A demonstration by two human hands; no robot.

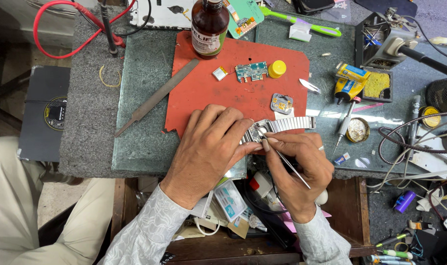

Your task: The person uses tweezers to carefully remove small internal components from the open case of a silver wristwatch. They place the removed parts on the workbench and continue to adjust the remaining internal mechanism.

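My left hand (211, 145) presses down on a silver metal wristwatch (277, 126) at the near edge of a red mat (209, 88). Its fingers cover the watch's left part. The metal band stretches out to the right. My right hand (297, 164) pinches thin metal tweezers (290, 164), whose tips touch the watch case. On the mat beyond lie a small square watch part (281, 103), a green circuit board (251, 71), a yellow cap (277, 68) and a small battery (220, 73).
A brown bottle (209, 22) stands at the mat's far edge, and a metal file (157, 95) lies to its left. Soldering gear (380, 49), a glue tube (350, 78), a flux tin (357, 129) and cables crowd the right side. An open drawer (233, 206) below holds clutter.
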